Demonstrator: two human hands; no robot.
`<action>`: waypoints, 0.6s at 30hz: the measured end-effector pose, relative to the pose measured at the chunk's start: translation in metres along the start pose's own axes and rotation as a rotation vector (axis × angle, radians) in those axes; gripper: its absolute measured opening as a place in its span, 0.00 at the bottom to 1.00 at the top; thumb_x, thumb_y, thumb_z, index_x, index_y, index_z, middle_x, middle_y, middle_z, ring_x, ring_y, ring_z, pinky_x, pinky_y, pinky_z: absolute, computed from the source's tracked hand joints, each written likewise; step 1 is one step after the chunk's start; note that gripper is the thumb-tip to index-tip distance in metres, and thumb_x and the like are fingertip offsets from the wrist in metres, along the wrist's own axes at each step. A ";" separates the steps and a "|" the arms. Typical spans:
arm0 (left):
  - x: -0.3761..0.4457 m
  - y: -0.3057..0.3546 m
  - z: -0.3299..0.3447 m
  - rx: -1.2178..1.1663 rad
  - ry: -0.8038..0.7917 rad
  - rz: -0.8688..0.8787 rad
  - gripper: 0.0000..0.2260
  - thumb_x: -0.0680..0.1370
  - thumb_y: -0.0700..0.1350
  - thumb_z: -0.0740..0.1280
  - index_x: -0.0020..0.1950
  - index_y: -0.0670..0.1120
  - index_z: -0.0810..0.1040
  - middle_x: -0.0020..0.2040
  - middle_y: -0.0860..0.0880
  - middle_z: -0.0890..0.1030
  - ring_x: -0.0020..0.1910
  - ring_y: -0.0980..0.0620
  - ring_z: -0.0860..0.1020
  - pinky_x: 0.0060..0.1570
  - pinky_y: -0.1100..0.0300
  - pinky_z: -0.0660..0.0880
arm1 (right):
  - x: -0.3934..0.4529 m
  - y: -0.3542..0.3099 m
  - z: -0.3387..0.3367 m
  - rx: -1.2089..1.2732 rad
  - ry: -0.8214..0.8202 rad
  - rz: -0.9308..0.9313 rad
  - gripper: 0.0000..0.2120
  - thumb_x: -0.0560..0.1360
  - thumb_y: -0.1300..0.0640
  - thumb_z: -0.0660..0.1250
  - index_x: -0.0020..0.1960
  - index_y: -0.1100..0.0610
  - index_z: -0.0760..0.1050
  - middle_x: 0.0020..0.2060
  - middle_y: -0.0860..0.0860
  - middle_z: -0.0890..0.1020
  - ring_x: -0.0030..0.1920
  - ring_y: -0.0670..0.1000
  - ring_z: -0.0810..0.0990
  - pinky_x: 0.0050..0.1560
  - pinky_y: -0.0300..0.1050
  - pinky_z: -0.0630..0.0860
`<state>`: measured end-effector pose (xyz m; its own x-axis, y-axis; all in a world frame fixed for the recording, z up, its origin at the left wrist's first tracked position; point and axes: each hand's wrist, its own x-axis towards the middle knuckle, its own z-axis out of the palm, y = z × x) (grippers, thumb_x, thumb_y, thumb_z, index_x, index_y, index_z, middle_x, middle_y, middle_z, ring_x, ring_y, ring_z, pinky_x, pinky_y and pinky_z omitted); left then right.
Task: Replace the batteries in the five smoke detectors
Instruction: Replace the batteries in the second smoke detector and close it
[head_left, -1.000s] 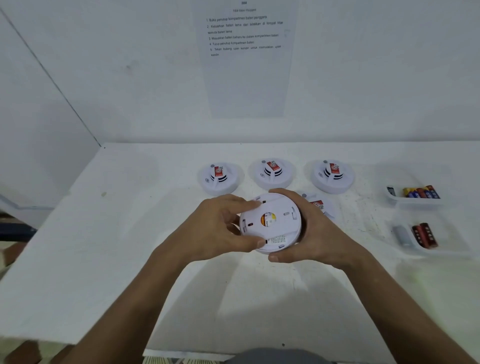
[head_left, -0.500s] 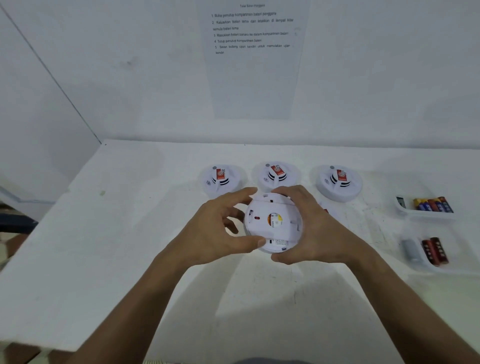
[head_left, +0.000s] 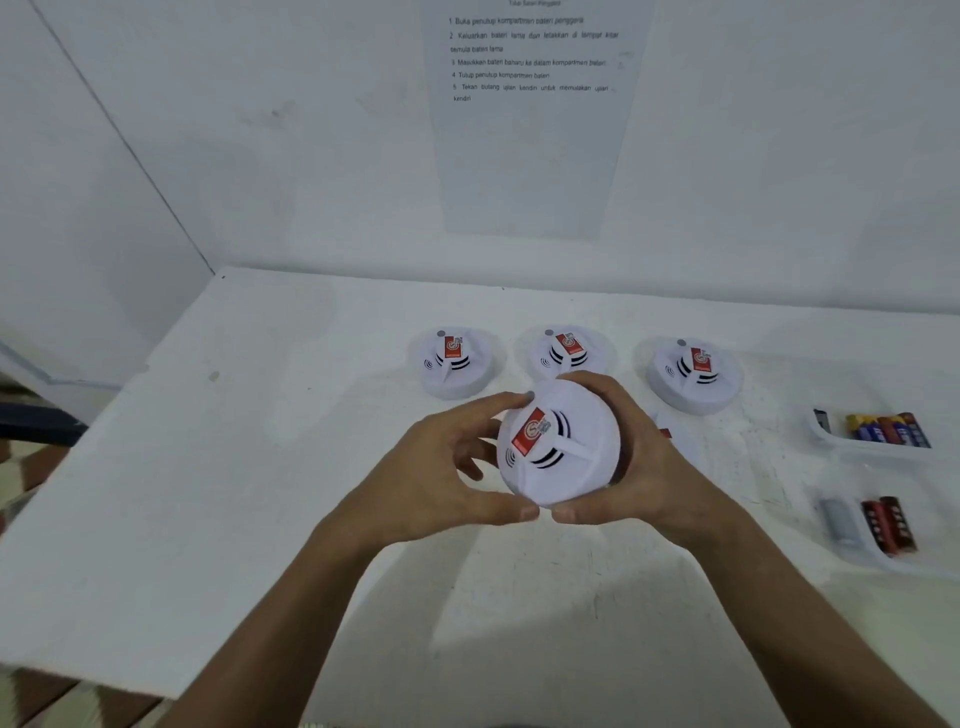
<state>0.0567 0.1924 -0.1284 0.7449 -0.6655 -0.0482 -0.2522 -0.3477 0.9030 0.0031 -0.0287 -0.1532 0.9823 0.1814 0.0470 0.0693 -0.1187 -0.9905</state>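
Note:
A round white smoke detector (head_left: 569, 457) with a red sticker is held above the table, its front face turned up toward me. My left hand (head_left: 441, 483) grips its left rim and my right hand (head_left: 644, 467) wraps its right side. Three more detectors stand face up in a row behind: left (head_left: 454, 364), middle (head_left: 563, 351), right (head_left: 693, 374). A further detector (head_left: 675, 441) lies mostly hidden behind my right hand. A far tray (head_left: 878, 449) holds several batteries (head_left: 891, 428). A near tray (head_left: 883, 558) holds red batteries (head_left: 888, 525) and a grey piece (head_left: 839, 522).
The white table (head_left: 260, 493) meets white walls at the back and left. A printed instruction sheet (head_left: 535, 104) hangs on the back wall. The table's front left edge (head_left: 93, 680) drops to a patterned floor.
Both hands have flipped the held detector over: its back with the label faced me before, now its front with the red sticker does. The view has shifted slightly.

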 end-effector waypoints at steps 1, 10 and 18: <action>0.000 -0.001 -0.001 0.001 0.014 0.000 0.38 0.64 0.48 0.80 0.70 0.60 0.69 0.57 0.58 0.80 0.52 0.53 0.81 0.48 0.60 0.78 | 0.000 0.001 0.000 -0.010 0.008 0.007 0.46 0.59 0.66 0.81 0.72 0.54 0.64 0.64 0.46 0.77 0.67 0.52 0.75 0.57 0.43 0.79; 0.000 -0.004 -0.004 0.087 0.053 0.081 0.37 0.62 0.52 0.79 0.68 0.63 0.69 0.58 0.59 0.76 0.51 0.53 0.78 0.45 0.63 0.79 | -0.002 0.002 -0.002 -0.239 0.018 0.067 0.48 0.59 0.54 0.85 0.74 0.47 0.66 0.67 0.45 0.76 0.67 0.52 0.75 0.62 0.59 0.78; 0.003 -0.009 -0.009 0.149 0.035 0.159 0.37 0.60 0.57 0.76 0.67 0.60 0.69 0.55 0.56 0.78 0.47 0.49 0.77 0.39 0.64 0.76 | -0.004 0.000 0.005 -0.290 0.043 0.048 0.47 0.58 0.49 0.83 0.73 0.44 0.66 0.64 0.43 0.79 0.64 0.52 0.77 0.59 0.61 0.78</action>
<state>0.0669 0.1991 -0.1332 0.7083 -0.6977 0.1071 -0.4553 -0.3356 0.8247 -0.0014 -0.0244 -0.1541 0.9917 0.1283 0.0124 0.0633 -0.4011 -0.9138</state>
